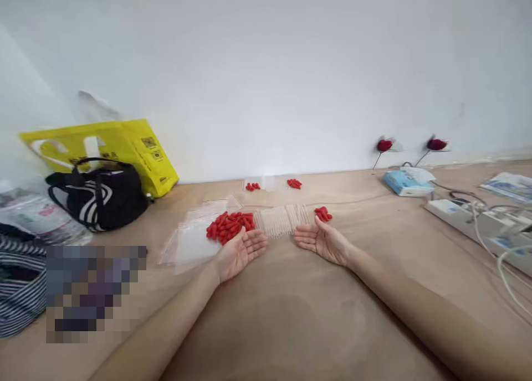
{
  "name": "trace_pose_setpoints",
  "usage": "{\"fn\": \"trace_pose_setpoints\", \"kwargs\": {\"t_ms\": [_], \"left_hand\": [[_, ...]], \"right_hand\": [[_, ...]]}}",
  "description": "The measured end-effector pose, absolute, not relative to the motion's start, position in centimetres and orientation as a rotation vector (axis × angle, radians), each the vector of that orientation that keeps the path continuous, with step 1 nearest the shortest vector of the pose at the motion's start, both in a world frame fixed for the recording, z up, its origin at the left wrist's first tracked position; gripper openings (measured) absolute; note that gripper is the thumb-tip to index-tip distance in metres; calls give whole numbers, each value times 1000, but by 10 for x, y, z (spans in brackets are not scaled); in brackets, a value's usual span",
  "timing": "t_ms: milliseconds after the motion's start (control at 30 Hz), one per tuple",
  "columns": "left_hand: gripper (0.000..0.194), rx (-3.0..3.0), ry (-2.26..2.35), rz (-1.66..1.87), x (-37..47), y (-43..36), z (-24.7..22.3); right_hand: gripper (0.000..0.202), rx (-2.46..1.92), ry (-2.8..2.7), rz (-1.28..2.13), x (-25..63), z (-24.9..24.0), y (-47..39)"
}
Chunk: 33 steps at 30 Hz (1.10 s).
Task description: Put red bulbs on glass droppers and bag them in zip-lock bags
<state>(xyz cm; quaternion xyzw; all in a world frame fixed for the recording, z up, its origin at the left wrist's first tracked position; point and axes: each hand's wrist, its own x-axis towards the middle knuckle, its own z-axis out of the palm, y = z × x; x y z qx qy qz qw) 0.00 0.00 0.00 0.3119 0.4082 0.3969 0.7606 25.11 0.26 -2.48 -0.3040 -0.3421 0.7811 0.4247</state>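
My left hand (242,251) lies palm up on the brown table, fingers apart, holding nothing, just below a pile of small red pieces (230,226). My right hand (322,239) also rests palm up and empty, its fingertips close to a smaller red heap (323,214). Between the hands, a row of clear ridged pieces (281,219) lies on the table. Clear plastic bags (194,238) spread out left of my left hand. Two more small red heaps (252,186) (294,183) sit farther back.
A black striped bag (98,195) and a yellow bag (124,144) stand at the left by the wall. Plastic bottles (39,217) and striped cloth (19,289) lie at the far left. A blue-white pack (406,181), power strip (477,221) with cables and two red flowers (384,145) (436,144) occupy the right.
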Motion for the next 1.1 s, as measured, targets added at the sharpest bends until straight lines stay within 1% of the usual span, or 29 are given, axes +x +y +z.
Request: {"fn": "trace_pose_setpoints", "kwargs": {"t_ms": [67,133,233,333,433,533,767,933,1033,1100], "left_hand": [[37,709,872,914,1,-1,-1],[31,875,894,966,0,-2,-3],[24,1426,992,1029,-1,-6,-6],[20,2124,988,847,-1,-12,-8],[21,2487,859,675,1,-17,-8],[23,2559,870,642,2,-18,-8],[22,2548,933,634,2,-16,-6],[22,2546,946,624,3,-17,-6],[22,2549,952,619,3,-17,-6],[22,2553,945,626,3,-17,-6]], "right_hand": [[51,-724,-904,1908,251,-26,1],[48,-747,-1050,1777,251,-26,-1],[36,-873,-1442,1358,251,-26,-7],[24,-943,-1904,876,250,-26,-13],[23,-924,-2172,584,248,-27,-15],[26,-925,-2269,474,247,-30,-14],[25,-911,-2291,423,248,-31,-13],[18,-901,-2151,391,246,-32,-10],[17,-1002,-2034,260,246,-32,0],[17,-1166,-1983,185,247,-30,12]]}}
